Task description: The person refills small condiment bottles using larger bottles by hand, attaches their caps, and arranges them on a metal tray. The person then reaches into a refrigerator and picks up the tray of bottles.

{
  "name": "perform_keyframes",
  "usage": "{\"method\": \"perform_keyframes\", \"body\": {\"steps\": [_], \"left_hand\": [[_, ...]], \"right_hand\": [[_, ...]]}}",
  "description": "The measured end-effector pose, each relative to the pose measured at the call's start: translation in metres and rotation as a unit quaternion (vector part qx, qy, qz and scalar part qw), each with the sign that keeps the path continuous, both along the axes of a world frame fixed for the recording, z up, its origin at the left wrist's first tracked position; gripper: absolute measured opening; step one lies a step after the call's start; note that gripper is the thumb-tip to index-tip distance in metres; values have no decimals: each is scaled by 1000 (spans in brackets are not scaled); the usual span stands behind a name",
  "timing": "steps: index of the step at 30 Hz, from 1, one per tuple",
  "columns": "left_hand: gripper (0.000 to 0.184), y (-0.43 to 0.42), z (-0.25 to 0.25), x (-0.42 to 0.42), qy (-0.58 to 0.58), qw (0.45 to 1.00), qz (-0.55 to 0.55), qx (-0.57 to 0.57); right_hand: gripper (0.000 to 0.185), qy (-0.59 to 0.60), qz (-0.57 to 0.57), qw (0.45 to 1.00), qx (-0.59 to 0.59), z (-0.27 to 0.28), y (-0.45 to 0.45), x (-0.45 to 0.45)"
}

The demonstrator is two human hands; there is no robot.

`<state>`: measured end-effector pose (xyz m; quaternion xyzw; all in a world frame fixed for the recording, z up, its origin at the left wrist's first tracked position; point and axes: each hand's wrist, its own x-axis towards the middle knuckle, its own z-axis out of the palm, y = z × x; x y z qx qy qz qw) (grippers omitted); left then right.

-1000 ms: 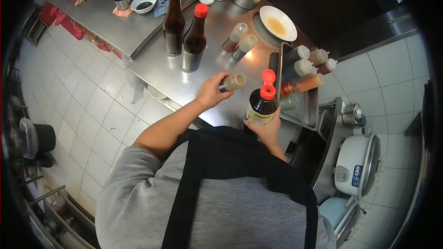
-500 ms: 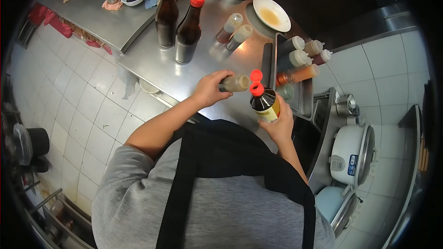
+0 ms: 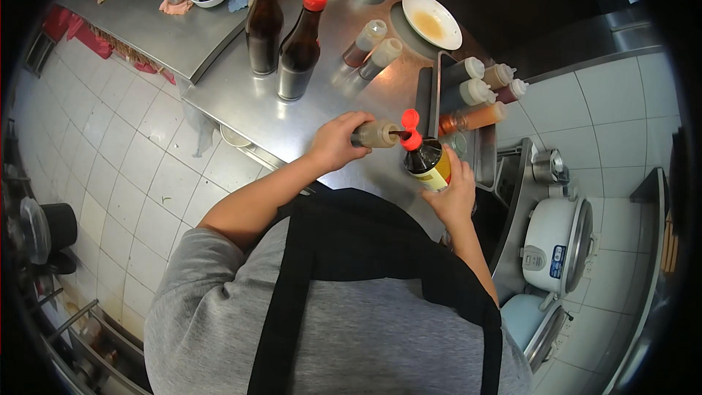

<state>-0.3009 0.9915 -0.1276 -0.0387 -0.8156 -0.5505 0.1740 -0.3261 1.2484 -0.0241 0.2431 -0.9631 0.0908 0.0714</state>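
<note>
My left hand (image 3: 341, 143) is wrapped round a clear squeeze bottle (image 3: 376, 134) without its cap, its mouth facing right. In my right hand (image 3: 455, 192) is a dark sauce bottle (image 3: 428, 163) with a yellow label and an open red flip cap (image 3: 411, 118). It tilts left, and a thin dark stream of sauce (image 3: 398, 134) runs from its spout into the mouth of the squeeze bottle. Both bottles are held above the steel counter. Part of the label is covered by my fingers.
Two tall dark bottles (image 3: 300, 51) with red caps stand on the counter (image 3: 219, 99). Behind are two squeeze bottles (image 3: 380, 57) and a stained white plate (image 3: 431, 22). A steel tray (image 3: 485, 153) at right holds several sauce bottles. A rice cooker (image 3: 545, 238) stands farther right.
The sauce bottle has tipped further left and moved slightly right and down, and dark sauce now flows from it. The squeeze bottle has shifted a little right, its mouth meeting the stream.
</note>
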Motion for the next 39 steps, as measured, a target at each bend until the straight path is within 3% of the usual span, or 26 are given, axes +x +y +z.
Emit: {"method": "perform_keyframes", "body": {"steps": [39], "left_hand": [[51,3,-4,10,-24,999,31,-10]], "right_hand": [[96,5,-4,998,59,11,-5,3]]}}
